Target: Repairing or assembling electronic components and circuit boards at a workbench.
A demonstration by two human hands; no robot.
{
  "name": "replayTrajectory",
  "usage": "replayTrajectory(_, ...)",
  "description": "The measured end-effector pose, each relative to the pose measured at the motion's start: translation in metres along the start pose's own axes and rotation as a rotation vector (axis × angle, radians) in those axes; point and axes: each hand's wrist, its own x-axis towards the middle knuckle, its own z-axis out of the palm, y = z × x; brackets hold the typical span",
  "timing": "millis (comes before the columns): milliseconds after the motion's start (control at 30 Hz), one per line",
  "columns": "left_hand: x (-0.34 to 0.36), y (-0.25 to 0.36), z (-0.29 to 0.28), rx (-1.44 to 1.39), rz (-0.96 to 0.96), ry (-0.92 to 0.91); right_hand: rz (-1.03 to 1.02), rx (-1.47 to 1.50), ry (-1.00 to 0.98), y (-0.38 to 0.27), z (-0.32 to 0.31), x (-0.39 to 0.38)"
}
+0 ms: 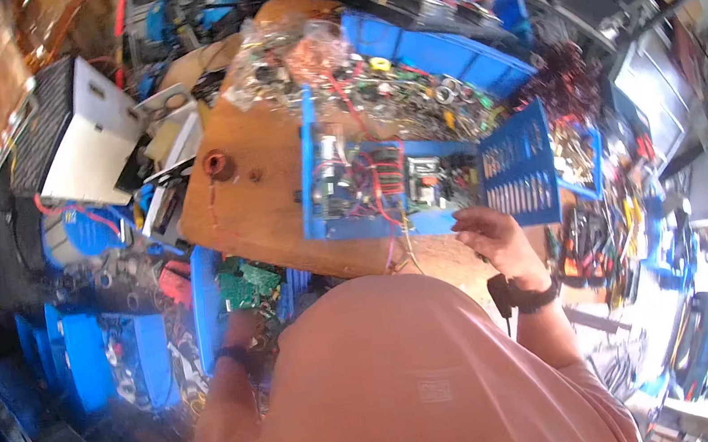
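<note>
An open blue metal case (pixel 309 182) lies on the wooden table in front of me, with circuit boards (pixel 435 182) and red wires (pixel 385 171) inside. Its slotted blue panel (pixel 517 171) stands up at the right. My right hand (pixel 502 241) hovers by the case's near right corner, fingers loosely bent and apart, nothing visible in them. Low at the left, my left hand (pixel 242 329) reaches to a blue bin (pixel 206 305) holding green circuit boards (pixel 247 286). Blur and shadow hide its fingers.
Loose wires and small parts (pixel 436 96) heap up behind the case, before a long blue crate (pixel 437 42). A copper-coloured coil (pixel 218 165) sits on the table's left part. Hand tools (pixel 592 242) crowd the right side. More blue bins (pixel 143 359) stand lower left.
</note>
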Motion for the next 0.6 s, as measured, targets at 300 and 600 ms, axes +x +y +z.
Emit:
replayTrajectory(300, 0.006, 0.015, -0.054, -0.057, -0.059, 0.124, -0.002, -0.019, 0.056, 0.027, -0.006, -0.008)
replayTrajectory(600, -0.014, 0.185, -0.188, -0.686, 0.02, 0.669, 0.001, -0.054, 0.001, 0.063, 0.01, 0.016)
